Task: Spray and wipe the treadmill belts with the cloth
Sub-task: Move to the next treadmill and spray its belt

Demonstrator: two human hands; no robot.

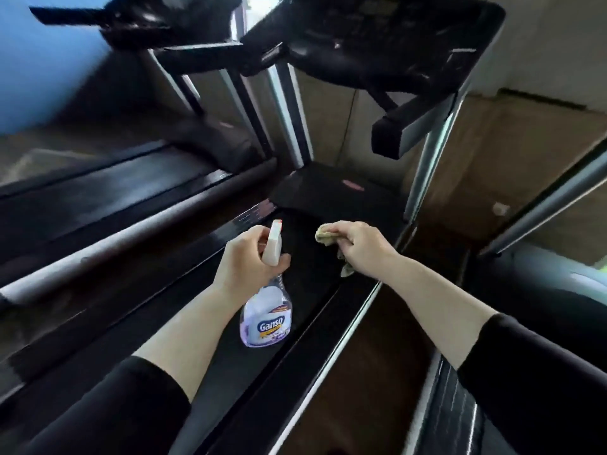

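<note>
Your left hand [244, 261], at centre frame, is curled round the neck of the spray bottle [267, 310], with fingers wrapped at the trigger. The bottle hangs below the fist, nozzle toward the top of the frame and label facing the camera. Your right hand [358, 246], just right of centre, is clenched on the cloth [325, 236]. The yellowish rag is bunched in the fingers, with one end showing past the fingertips and a tail hanging under the wrist.

Both hands are over the treadmill belt [308, 277], the dark strip running from the lower edge up to centre. Whether the cloth touches the belt cannot be told. A silver-edged side rail [341, 330] borders the belt on the right. The motor cover [328, 188] lies just above the hands, and the console [377, 44] fills the upper right. A second belt [108, 195] lies at the left. Black sleeves [542, 382] cover both forearms at the bottom corners.
</note>
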